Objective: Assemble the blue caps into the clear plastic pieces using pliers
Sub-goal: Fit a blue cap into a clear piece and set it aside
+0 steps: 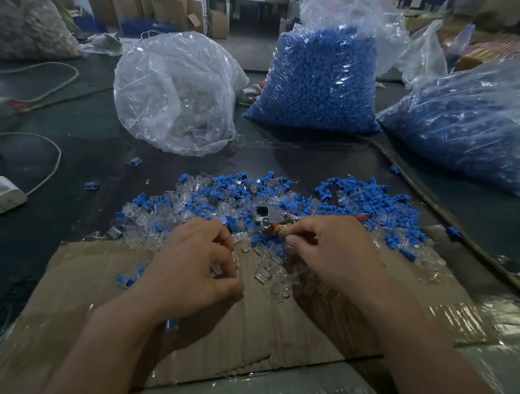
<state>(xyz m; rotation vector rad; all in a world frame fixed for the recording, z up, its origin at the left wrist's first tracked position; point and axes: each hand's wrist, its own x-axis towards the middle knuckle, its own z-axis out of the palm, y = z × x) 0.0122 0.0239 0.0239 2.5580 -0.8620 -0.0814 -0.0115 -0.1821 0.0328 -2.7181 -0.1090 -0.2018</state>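
A loose heap of blue caps and clear plastic pieces covers the dark table and the far edge of a cardboard sheet. Metal pliers with red handles lie in the heap, jaws pointing left. My right hand grips the handle end of the pliers, fingers curled over it. My left hand is to the left, its fingers curled round a clear plastic piece. More clear pieces lie between the hands.
Behind the heap stand a clear bag of clear pieces and two bags of blue caps. A white power strip with cable lies at left. A dark cord runs along the right.
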